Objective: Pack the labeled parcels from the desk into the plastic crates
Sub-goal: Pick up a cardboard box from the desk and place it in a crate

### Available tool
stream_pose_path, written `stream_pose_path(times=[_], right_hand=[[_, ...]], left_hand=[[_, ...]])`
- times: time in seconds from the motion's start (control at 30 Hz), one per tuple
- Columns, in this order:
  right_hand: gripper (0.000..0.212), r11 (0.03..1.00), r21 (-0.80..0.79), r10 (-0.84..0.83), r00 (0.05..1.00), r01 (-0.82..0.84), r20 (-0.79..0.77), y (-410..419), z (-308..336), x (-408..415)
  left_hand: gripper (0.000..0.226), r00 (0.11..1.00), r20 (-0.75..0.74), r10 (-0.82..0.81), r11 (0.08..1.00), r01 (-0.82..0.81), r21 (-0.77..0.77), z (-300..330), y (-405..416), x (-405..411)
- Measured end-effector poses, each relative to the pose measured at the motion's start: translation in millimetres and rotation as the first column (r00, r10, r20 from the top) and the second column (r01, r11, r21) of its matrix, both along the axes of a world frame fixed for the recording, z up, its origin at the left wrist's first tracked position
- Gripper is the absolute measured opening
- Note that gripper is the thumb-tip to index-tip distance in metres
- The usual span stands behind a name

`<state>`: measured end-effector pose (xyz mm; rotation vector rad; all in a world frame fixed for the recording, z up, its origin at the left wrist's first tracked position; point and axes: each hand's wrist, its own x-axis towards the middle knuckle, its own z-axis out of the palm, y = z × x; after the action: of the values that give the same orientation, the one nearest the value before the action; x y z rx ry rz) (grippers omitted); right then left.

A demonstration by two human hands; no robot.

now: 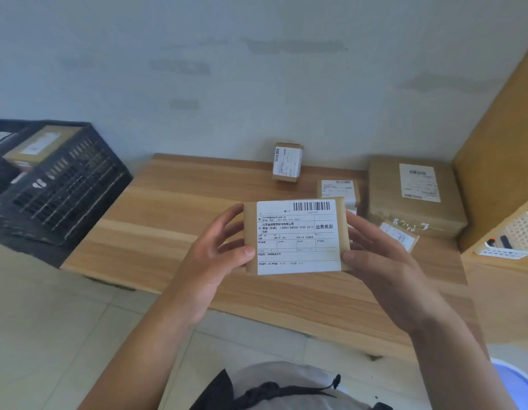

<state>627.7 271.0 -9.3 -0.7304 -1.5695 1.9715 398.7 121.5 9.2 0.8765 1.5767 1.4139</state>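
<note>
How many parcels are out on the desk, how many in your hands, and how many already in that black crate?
Parcel in the hands: 1
Parcels on the desk: 4
Parcels visible in the black crate: 1
Total: 6

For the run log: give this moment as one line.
step: parcel in hand | left hand: grips its left edge | right hand: grips its right edge | crate: left of desk, unreached

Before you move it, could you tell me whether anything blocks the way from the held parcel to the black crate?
Nothing visible does. Both hands grip the parcel above the desk, and the stretch leftward to the black crate is bare.
</note>
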Motion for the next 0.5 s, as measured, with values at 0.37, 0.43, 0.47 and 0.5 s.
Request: stream_pose_path(times=[0.37, 0.43, 0.47, 0.5], right_hand=[[0.067, 0.911, -0.03, 0.413, 0.906, -0.412, 0.089, -128.2, 17.1, -166.6], [0.066, 0.882, -0.039, 0.471, 0.878, -0.469, 0.09, -161.8, 20.8, -198.5], [0.065, 0.867, -0.042, 0.497, 0.863, -0.496, 0.092, -179.2, 22.6, -214.7], [0.062, 0.854, -0.039, 0.52, 0.849, -0.519, 0.093, -196.8, 24.1, -231.2]], left_hand=[[0.071, 0.894, 0.068, 0.443, 0.896, -0.444, -0.005, -9.0, -201.0, -83.8], [0.071, 0.866, 0.048, 0.497, 0.867, -0.498, 0.015, -4.7, -242.3, -94.5], [0.072, 0.848, 0.044, 0.529, 0.848, -0.53, 0.027, -2.5, -263.5, -99.9], [0.073, 0.828, 0.045, 0.559, 0.827, -0.561, 0.04, -0.5, -284.9, -105.7]])
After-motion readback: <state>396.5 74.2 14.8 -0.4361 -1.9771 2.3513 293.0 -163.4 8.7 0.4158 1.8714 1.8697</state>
